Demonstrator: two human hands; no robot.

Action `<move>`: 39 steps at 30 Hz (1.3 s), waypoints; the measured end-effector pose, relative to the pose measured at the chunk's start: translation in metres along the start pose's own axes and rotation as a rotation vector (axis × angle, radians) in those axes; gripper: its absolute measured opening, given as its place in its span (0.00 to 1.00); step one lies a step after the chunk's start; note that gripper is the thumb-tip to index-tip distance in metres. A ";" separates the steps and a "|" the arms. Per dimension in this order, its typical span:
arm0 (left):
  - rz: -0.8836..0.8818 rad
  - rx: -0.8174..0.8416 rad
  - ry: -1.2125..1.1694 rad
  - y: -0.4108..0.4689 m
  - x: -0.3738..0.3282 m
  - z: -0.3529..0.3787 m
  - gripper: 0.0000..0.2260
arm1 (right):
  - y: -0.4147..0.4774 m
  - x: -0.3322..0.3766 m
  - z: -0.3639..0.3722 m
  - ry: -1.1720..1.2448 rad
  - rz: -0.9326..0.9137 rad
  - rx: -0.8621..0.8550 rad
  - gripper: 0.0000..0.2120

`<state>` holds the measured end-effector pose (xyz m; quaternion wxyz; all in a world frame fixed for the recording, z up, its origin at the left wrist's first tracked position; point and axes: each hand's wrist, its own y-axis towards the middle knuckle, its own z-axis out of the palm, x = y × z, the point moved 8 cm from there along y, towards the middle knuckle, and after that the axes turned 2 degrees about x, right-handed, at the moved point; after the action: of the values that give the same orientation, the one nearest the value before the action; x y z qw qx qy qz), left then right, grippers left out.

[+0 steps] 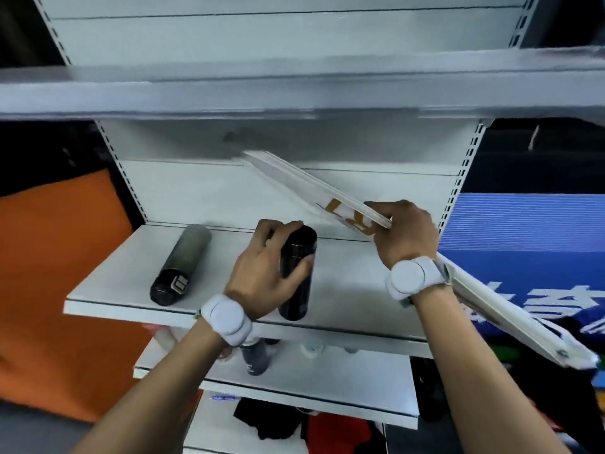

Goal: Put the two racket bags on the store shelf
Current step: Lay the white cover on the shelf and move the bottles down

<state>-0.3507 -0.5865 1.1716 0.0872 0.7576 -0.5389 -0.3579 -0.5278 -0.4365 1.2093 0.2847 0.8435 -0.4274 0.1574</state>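
Note:
A long flat white racket bag with gold lettering slants from the shelf's back wall down to the lower right, past the shelf's right edge. My right hand is shut on its middle and holds it above the white shelf. It looks like two thin layers, but I cannot tell whether that is one bag or two. My left hand grips a black cylindrical bottle standing near the shelf's front edge.
A grey-black bottle lies on its side at the shelf's left. Another white shelf juts out overhead. Lower shelves hold small bottles. An orange panel is at left, a blue sign at right.

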 end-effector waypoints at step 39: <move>-0.282 -0.104 0.088 -0.050 0.129 -0.058 0.24 | 0.010 -0.006 0.209 0.165 -0.049 0.471 0.22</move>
<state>-0.2546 -0.6942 1.1301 0.0984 0.8352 -0.4035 -0.3605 -0.5350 -0.5662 1.0447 0.1179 0.8810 -0.3337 0.3139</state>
